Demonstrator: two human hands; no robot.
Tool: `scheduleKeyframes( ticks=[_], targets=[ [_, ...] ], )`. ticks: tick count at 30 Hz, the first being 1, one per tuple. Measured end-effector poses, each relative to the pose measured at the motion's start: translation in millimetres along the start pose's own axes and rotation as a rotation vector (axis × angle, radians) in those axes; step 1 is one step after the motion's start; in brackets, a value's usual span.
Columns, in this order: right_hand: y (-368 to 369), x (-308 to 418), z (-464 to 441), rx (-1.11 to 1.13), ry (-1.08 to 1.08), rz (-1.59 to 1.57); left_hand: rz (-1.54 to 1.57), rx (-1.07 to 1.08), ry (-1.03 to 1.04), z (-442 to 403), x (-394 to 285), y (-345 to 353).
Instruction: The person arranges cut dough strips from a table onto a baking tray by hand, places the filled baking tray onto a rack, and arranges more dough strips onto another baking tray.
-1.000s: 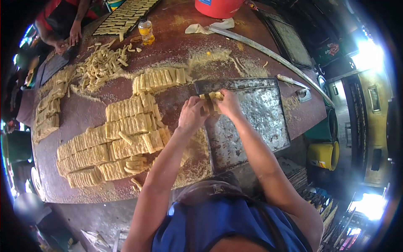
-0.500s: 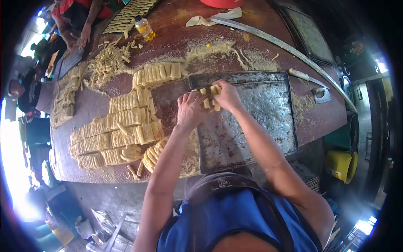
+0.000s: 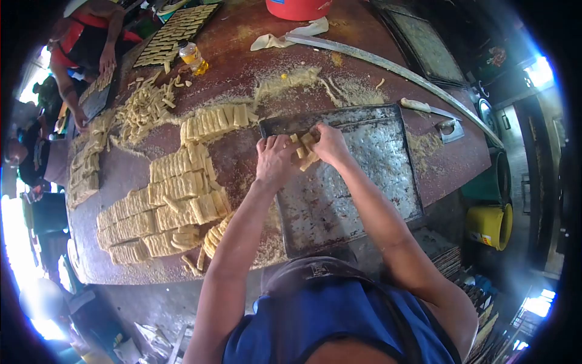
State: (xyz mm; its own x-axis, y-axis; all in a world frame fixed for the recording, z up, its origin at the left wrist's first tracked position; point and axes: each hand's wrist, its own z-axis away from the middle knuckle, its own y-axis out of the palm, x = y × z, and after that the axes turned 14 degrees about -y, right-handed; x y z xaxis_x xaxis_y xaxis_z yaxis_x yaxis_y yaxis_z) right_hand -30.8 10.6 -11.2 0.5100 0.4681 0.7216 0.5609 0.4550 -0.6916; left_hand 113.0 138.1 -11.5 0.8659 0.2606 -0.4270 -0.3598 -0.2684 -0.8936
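Both my hands meet over the upper left part of a worn metal tray [image 3: 345,182]. My left hand [image 3: 276,159] has its fingers closed around one side of a few pale dough sticks [image 3: 305,159]. On their other side, my right hand [image 3: 329,144] grips the same sticks, fingers bent around them. To the left, rows of crumb-coated dough sticks [image 3: 176,176] stand packed together on the reddish table [image 3: 239,148]. Another row [image 3: 215,123] sits just beyond the tray's upper left corner.
Beyond lie a loose stick pile [image 3: 142,109], a bottle [image 3: 193,57], a filled tray [image 3: 176,36], a cloth [image 3: 273,40], a long metal strip [image 3: 388,65] and a red tub [image 3: 298,7]. Right are a knife [image 3: 427,108] and scraper [image 3: 450,131]. A co-worker [image 3: 91,42] works upper left.
The sticks between my hands have tilted and shifted, while both hands stay over the tray's upper left part. The co-worker's hands have moved apart. The whole view has shifted with the camera.
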Motion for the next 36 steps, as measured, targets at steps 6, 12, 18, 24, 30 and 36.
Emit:
scheduleKeyframes(
  ticks=[6, 12, 18, 24, 30, 36],
  targets=[
    [-0.3, 0.6, 2.6, -0.011, 0.075, 0.004, 0.033, 0.014, -0.016, -0.8, 2.3, 1.0],
    [2.4, 4.5, 1.1, -0.079, 0.129, 0.232, -0.023, 0.047, 0.012, -8.4, -4.8, 8.2],
    [-17.4, -14.9, 3.8, -0.114, 0.055, -0.083, 0.015, -0.003, 0.028, -5.8, -5.9, 10.5],
    [-27.7, 10.2, 23.1, 0.042, -0.086, 0.193, 0.050, -0.092, -0.052, 3.0, -0.4, 8.2],
    [-11.3, 19.2, 45.7, 0.287, -0.574, 0.486, -0.026, -0.053, -0.062, 3.5, 2.4, 3.1],
    [-43.3, 11.8, 44.7, 0.248, -0.758, 0.540, -0.021, -0.094, -0.065, 4.3, 2.0, 9.2]
  ],
)
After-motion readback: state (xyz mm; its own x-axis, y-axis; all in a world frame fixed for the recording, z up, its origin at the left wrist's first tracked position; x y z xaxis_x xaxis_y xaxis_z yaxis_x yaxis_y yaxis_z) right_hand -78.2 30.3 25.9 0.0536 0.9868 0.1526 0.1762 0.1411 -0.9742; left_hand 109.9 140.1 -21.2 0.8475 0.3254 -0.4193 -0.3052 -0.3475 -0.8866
